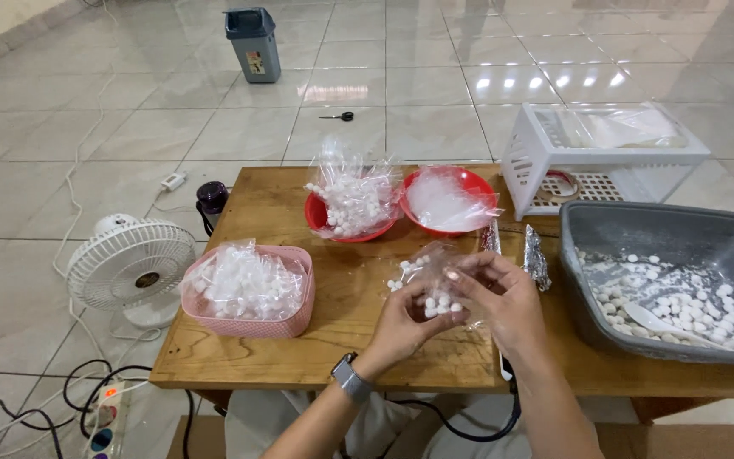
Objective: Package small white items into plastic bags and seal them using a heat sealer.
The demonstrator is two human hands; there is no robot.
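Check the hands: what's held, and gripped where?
Both hands hold one small clear plastic bag of white balls. The left hand cups its bottom; the right hand pinches its upper edge.

Clear plastic packet point(431, 285) of white balls, mid-bench, held in both hands. More filled clear packets heaped in pink basket point(248, 293) at left and in left red bowl point(352, 208). Small red-and-white label point(255, 61) on grey bin front, floor, far left.
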